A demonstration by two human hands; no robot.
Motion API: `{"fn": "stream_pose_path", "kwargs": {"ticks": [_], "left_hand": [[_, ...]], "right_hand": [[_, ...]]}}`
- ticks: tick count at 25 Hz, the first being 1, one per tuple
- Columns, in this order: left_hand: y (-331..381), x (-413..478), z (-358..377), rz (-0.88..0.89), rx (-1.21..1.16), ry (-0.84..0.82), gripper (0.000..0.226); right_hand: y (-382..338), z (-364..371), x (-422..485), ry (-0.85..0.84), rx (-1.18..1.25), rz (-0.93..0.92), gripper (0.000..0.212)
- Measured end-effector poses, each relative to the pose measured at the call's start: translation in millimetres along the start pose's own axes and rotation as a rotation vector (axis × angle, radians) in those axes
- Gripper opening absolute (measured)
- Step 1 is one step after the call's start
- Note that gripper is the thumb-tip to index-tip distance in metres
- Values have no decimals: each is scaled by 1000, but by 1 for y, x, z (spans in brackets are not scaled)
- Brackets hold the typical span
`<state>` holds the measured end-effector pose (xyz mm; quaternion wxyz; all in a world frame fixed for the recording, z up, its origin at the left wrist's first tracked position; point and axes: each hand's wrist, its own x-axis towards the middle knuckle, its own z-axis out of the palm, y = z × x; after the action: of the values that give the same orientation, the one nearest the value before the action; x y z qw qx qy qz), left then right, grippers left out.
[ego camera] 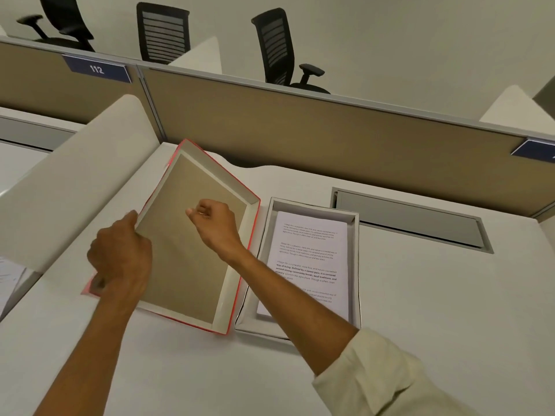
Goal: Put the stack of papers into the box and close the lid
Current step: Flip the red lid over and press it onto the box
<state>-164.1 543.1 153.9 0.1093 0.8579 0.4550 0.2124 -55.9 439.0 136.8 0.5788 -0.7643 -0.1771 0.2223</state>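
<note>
A white open box [356, 265] sits on the desk at centre right, and the stack of printed papers [309, 259] lies flat inside it. Left of the box, the red-edged lid [192, 244] is tilted with its brown inside facing up. My left hand [120, 259] grips the lid's left rim. My right hand [217, 226] hovers over the lid's inside with its fingers curled shut, and my forearm crosses the box's near left corner.
A curved white divider [75, 187] stands to the left of the lid. A tan partition wall [300, 130] closes off the back of the desk, with a grey cable hatch [411, 220] right of the box. Loose papers [9, 280] lie at the far left.
</note>
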Motion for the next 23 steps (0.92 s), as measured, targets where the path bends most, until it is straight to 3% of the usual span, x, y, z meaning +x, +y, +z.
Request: {"fn": "stream_pose_path", "kwargs": {"ticks": [4, 8, 14, 18, 23], "left_hand": [[25, -21, -7, 77, 72, 57, 18], [45, -38, -15, 146, 10, 100, 32], [72, -59, -39, 154, -39, -79, 41], [80, -54, -67, 222, -356, -234, 44], [71, -18, -47, 119, -769, -481, 45]], "right_hand": [[-31, 9, 2, -3, 126, 13, 48], [-47, 8, 5, 7, 251, 30, 38], [-51, -8, 1, 94, 260, 58, 21], [-44, -39, -6, 121, 330, 100, 24], [-38, -84, -18, 152, 399, 171, 27]]}}
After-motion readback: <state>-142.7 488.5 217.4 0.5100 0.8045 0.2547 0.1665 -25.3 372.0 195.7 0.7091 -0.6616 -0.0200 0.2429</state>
